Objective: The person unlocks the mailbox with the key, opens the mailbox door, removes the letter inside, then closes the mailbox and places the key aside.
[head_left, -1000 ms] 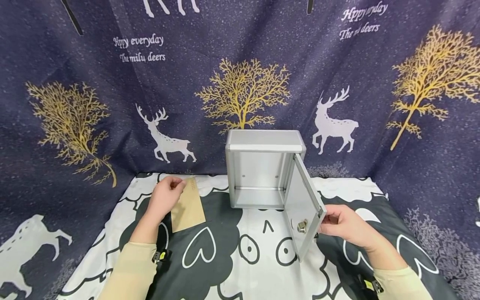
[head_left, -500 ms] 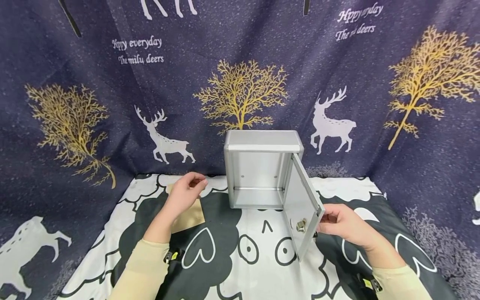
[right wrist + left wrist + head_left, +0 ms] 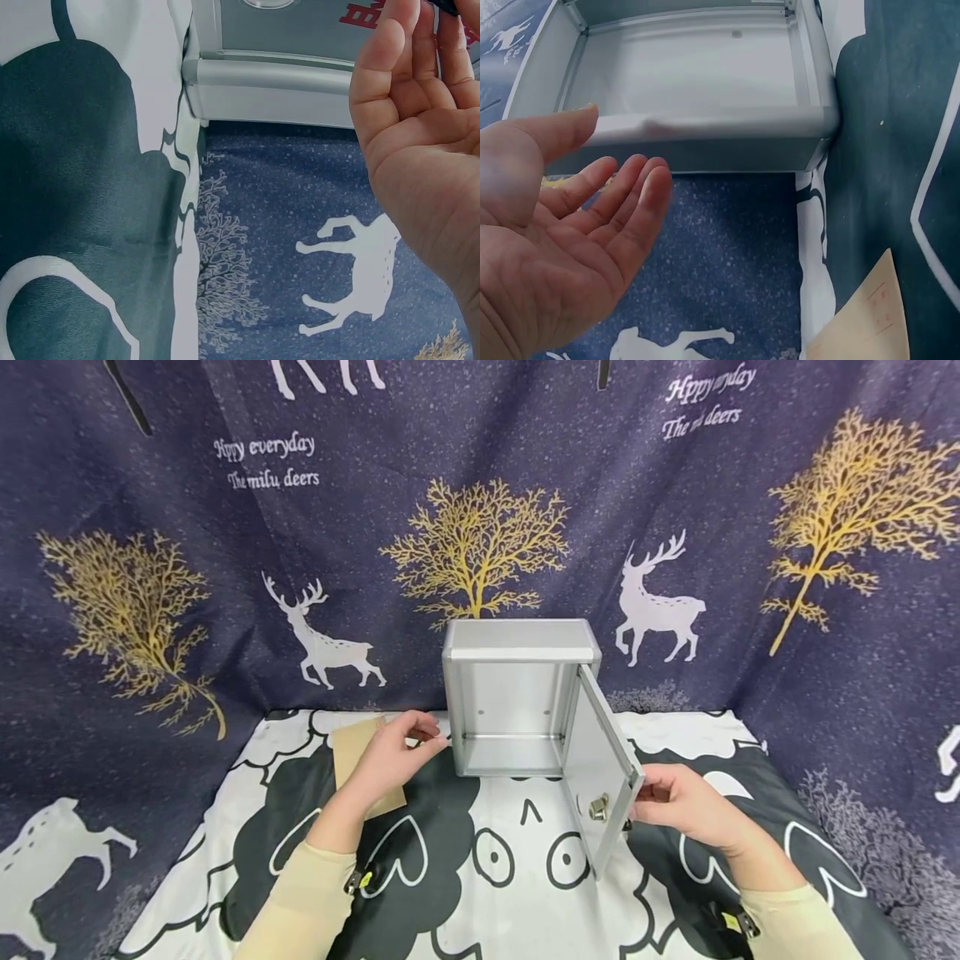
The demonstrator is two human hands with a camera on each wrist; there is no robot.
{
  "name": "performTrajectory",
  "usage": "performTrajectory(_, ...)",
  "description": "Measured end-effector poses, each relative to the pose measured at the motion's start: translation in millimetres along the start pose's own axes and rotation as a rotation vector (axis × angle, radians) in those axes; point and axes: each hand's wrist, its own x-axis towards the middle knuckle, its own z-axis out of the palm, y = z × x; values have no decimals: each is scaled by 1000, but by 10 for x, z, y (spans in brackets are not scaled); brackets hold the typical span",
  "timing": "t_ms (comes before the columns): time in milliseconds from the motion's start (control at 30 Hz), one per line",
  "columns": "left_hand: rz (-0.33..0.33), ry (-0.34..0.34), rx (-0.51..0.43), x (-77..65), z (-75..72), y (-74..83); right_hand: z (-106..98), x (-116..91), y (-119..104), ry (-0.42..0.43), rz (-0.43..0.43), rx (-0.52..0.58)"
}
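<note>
A silver metal box (image 3: 521, 639) stands at the back middle, its bare inside facing me. Its door (image 3: 600, 777) is swung out to the right, with a metal lock (image 3: 597, 808) on the inner face. My left hand (image 3: 393, 756) is held by the box's left side, fingers loosely bent, with nothing in it; the left wrist view shows its palm (image 3: 562, 255) before the box. At the door's free edge, my right hand (image 3: 686, 806) pinches a small black key-like piece (image 3: 444, 6), mostly hidden by the fingers.
A brown paper envelope (image 3: 352, 745) lies on the patterned cloth (image 3: 525, 910), partly under my left forearm. Behind the box hangs a dark blue curtain (image 3: 420, 468) printed with deer and trees. Red lettering (image 3: 360, 15) marks the door's outer face.
My left hand has moved right, from over the envelope to beside the box, leaving the envelope lying. The right hand and the door stay almost where they were.
</note>
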Motion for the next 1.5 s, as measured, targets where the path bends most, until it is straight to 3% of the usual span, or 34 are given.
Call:
performTrajectory(367,15,-29,-2,8,121,17,-2,10,1,-4,-5,-5)
performTrajectory(700,45,61,60,5,226,-35,12,12,-5,4,-4,-13)
performTrajectory(967,40,71,119,12,310,-20,13,4,-33,6,-8,-5)
performTrajectory(1500,45,131,97,39,383,-53,11,10,-6,-1,-11,-10)
